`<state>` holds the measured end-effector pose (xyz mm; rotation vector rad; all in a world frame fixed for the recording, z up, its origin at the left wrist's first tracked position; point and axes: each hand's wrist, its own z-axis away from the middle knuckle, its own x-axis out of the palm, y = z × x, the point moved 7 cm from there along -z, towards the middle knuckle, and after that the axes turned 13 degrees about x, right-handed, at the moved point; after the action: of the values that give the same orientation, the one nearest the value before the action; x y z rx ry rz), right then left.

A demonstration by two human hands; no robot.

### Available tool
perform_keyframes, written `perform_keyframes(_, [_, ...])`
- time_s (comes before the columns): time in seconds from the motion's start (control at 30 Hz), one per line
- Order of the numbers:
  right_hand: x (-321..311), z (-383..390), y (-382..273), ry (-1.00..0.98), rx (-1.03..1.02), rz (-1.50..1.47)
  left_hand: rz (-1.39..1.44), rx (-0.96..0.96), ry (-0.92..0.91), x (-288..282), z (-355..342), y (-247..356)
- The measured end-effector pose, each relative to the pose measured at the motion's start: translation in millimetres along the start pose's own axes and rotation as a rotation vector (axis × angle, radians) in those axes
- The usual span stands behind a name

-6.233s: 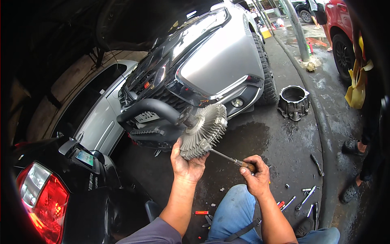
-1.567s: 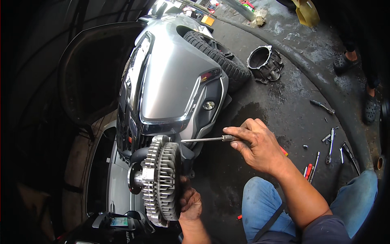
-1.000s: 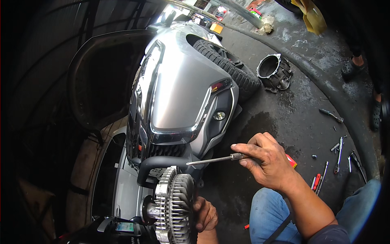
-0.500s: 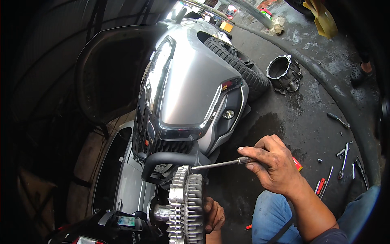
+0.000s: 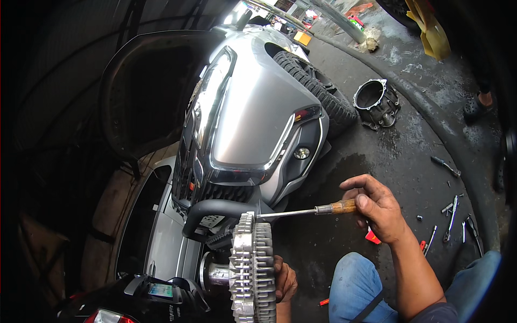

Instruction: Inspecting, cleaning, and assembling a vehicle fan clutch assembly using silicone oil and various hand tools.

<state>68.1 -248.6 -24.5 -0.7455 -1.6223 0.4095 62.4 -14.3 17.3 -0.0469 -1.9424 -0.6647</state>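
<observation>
A mechanic's two bare hands work on a finned metal disc (image 5: 253,274) held up in front of a silver vehicle (image 5: 253,124) on a dark, stained floor (image 5: 328,237). The left hand (image 5: 286,281) supports the part from its right-hand face, its grip closed on the disc with the fingers partly hidden behind the fins. The disc stands nearly edge-on to the camera, just left of that grip, its lower end cut off by the frame; a flanged hub (image 5: 218,273) points away to the left. The right hand (image 5: 385,210), above and to the right, has its grip narrowed around the end of a screwdriver's wooden handle (image 5: 343,206), thumb against the wood. The disc lies to the left of this grip and lower, apart from it, with the screwdriver's steel shaft (image 5: 288,214) between them. The tip reaches the disc's upper edge; whether it touches cannot be told. Below the right hand are the mechanic's blue jeans (image 5: 355,288). At right, a ratchet (image 5: 446,166) and pliers (image 5: 474,232) lie on the floor, and a ring-shaped metal housing (image 5: 383,114) sits near the vehicle's front tyre (image 5: 318,89).
</observation>
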Motion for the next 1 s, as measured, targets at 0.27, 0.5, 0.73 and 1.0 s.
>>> perform_keyframes(0.27, [-14,-11,23,0.118,-0.091,-0.201,-0.243,0.082,-0.077,-36,-5,21])
perform_keyframes(0.5, [-15,-12,32,0.048,0.009,-0.362,-0.297,0.205,0.327,-38,-2,9])
perform_keyframes(0.73, [-24,-19,53,0.034,0.162,-0.162,-0.258,0.205,0.396,-32,-10,-3])
perform_keyframes(1.0, [-30,-20,66,0.005,0.228,-0.222,-0.302,0.183,0.322,-2,-20,-17])
